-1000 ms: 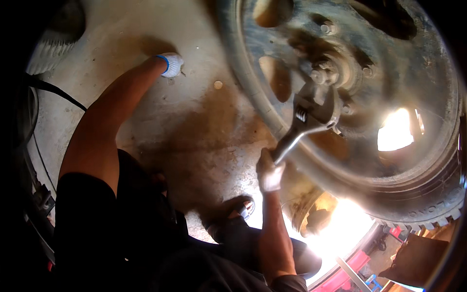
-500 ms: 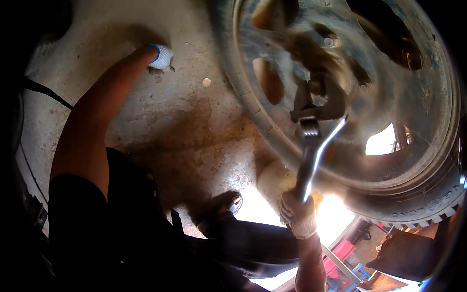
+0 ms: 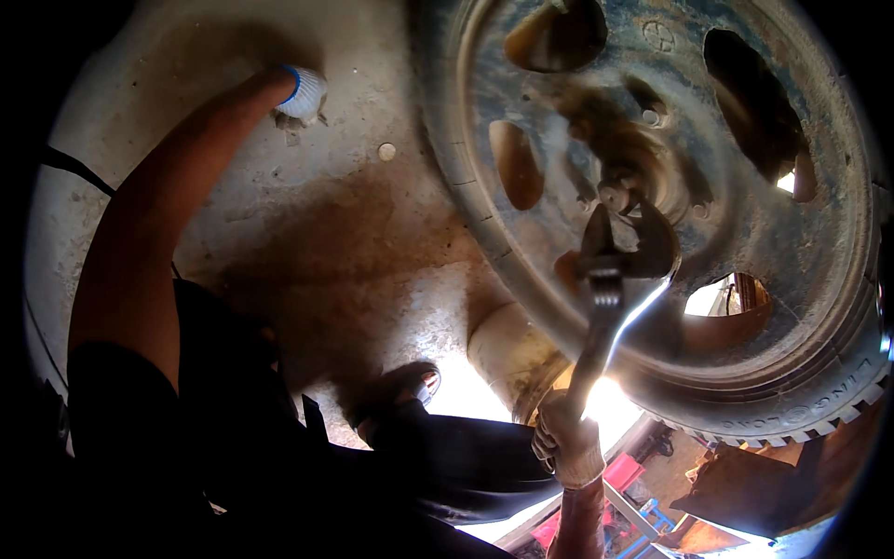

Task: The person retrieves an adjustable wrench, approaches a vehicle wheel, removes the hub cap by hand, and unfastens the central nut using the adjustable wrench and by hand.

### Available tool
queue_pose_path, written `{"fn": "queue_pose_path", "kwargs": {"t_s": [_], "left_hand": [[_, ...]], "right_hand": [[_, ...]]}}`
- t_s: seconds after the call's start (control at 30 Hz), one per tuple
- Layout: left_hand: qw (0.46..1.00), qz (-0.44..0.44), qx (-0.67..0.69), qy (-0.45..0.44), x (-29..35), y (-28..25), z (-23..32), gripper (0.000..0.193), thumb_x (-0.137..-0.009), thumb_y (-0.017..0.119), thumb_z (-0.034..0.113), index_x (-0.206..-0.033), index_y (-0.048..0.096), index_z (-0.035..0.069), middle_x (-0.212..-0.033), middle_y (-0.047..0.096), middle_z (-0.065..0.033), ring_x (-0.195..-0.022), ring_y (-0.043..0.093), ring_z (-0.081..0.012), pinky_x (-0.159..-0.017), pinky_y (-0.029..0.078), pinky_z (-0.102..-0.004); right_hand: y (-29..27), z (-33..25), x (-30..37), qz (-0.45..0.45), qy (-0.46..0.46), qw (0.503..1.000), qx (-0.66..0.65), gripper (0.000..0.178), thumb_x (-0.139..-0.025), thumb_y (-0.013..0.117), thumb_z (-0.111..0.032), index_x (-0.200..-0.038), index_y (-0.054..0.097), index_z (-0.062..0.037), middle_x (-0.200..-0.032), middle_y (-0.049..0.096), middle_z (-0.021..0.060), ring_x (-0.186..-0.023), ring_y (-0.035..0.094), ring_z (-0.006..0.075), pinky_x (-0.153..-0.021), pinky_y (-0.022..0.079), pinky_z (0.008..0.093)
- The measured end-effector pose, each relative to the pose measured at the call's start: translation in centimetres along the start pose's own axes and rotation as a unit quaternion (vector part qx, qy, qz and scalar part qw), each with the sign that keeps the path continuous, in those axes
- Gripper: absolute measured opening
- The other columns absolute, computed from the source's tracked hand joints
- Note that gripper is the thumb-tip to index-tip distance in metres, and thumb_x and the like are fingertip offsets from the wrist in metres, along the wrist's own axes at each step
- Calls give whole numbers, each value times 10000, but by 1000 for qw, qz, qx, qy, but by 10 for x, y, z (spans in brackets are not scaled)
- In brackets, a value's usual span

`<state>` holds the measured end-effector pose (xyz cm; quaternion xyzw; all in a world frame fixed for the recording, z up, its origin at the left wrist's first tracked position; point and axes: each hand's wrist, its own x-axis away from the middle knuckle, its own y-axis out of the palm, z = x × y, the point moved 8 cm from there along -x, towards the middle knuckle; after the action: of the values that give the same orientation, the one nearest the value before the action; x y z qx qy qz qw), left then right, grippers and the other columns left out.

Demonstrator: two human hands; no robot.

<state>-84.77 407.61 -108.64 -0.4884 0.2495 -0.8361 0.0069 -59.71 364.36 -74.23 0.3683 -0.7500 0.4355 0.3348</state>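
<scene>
My right hand [image 3: 569, 440], in a pale knitted glove, is closed around the handle of a large adjustable wrench [image 3: 596, 326]. The wrench's open jaws point up toward the stub at the middle of a wheel [image 3: 652, 321]. That stub [image 3: 615, 197] shows just beyond the jaw tips; whether they touch cannot be made out. The wheel has a worn, dusty metal disc with several oval holes and a black tyre. Far off to the left, my left hand [image 3: 303, 95] wears a white glove with a blue cuff and lies against the stained grey surface; its fingers are mostly hidden.
A dirty pale cylindrical container [image 3: 507, 349] stands beside the wheel's lower left edge. The treaded tyre [image 3: 792, 415] curves round at the lower right. Beyond my right forearm are red and blue items [image 3: 626, 473] and brown sheet-like pieces [image 3: 745, 484]. My sandalled foot [image 3: 426, 384] shows below.
The wrench head has dropped back toward me from the hub, so the central stub now shows past its jaws. My right hand is slightly lower. The whole view has shifted a little.
</scene>
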Motion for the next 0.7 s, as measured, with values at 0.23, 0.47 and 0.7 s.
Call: {"fn": "queue_pose_path", "kwargs": {"t_s": [0.23, 0.47, 0.7], "left_hand": [[998, 57, -27, 7, 6, -6, 7, 142, -741, 710, 146, -761, 769, 18, -715, 727, -153, -626, 713, -256, -592, 566, -420], [986, 117, -113, 34, -9, -9, 3, 161, -690, 733, 188, -758, 783, 51, -697, 725, -132, -630, 699, -259, -629, 556, -428], [989, 98, -109, 35, -20, -1, -9, 133, -679, 735, 191, -712, 782, 72, -678, 721, -124, -625, 698, -247, -601, 557, -430]], "right_hand": [[-8, -17, -9, 39, -46, 987, 146, 299, -958, 652, -318, -810, 571, -72, -605, 500, 17, -467, 471, 101, -420, 352, 246], [-9, -23, -67, 35, -218, 965, 139, 566, -914, 663, -584, -837, 629, -24, -649, 606, 31, -545, 577, 126, -497, 442, 287], [-26, -36, -60, 108, -288, 923, 232, 683, -870, 629, -699, -902, 660, -17, -667, 613, 25, -626, 605, 128, -562, 498, 321]]}}
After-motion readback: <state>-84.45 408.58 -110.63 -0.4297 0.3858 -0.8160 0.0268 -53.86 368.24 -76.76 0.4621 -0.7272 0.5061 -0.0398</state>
